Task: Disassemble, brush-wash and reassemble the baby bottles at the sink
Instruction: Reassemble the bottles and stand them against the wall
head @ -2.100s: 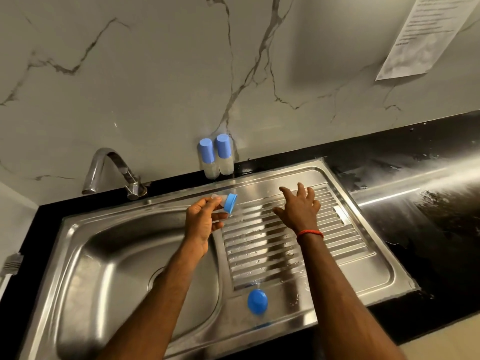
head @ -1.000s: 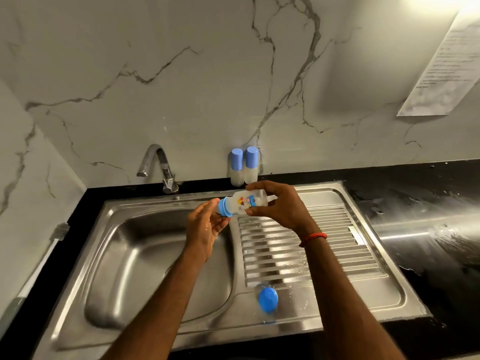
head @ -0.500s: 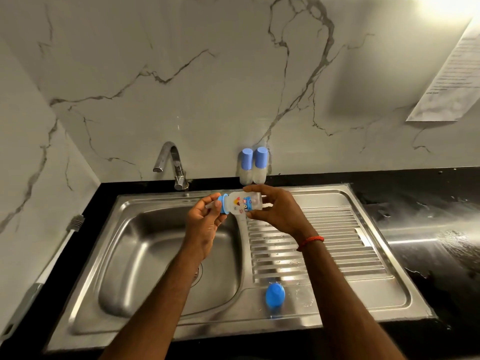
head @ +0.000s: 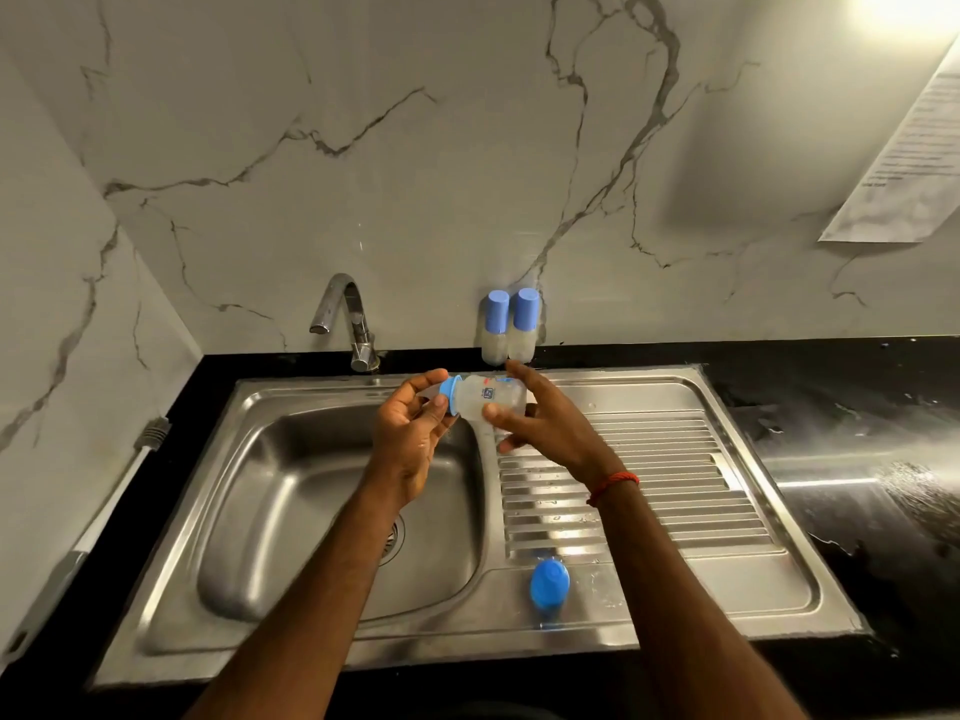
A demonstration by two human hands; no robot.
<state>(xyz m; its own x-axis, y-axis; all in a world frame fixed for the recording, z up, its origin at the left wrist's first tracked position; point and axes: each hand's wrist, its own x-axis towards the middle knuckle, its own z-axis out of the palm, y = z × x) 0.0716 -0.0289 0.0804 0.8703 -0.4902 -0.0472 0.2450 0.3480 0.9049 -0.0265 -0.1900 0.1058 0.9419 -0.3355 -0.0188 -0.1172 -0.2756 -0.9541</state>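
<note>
A clear baby bottle (head: 491, 398) lies sideways in the air above the ridge between basin and drainboard. My right hand (head: 545, 423) holds its body between fingers and thumb. My left hand (head: 410, 433) pinches the blue collar (head: 451, 393) with its teat at the bottle's left end. A loose blue cap (head: 549, 587) stands on the steel near the front edge. Two capped bottles (head: 509, 324) stand upright against the back wall.
The steel sink (head: 322, 491) has its basin on the left and a ribbed drainboard (head: 649, 485) on the right. The tap (head: 348, 319) rises behind the basin. A brush handle (head: 104, 517) leans at the left wall. Wet black counter (head: 857, 459) lies right.
My right hand picked up the bottle body and brought it to the collar in my left hand. The bottle has since turned, its printed picture rolling out of sight. The view shifted left.
</note>
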